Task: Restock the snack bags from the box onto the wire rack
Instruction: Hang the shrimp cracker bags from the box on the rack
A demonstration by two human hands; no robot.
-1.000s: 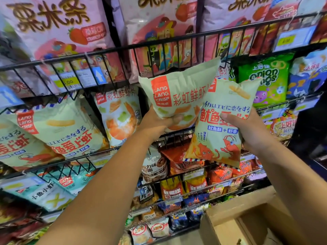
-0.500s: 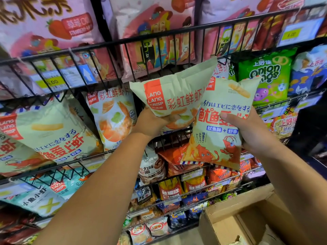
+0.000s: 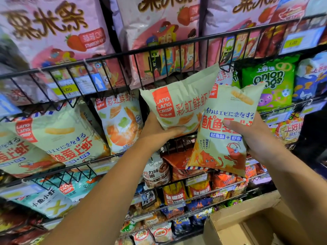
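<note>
Both hands raised: left hand (image 3: 155, 129) grips shrimp bag (image 3: 178, 103), right hand (image 3: 254, 133) squid bag (image 3: 224, 131).

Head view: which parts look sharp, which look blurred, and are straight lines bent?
Head view: the held prawn cracker bag and squid-and-shrimp bag are sharp; the pink strawberry bags up top are smeared; the wire rack rails bow slightly.

We see bare forearms and bare hands, left hand (image 3: 155, 129) and right hand (image 3: 254, 137); the right thumbnail (image 3: 227, 123) is short.
</note>
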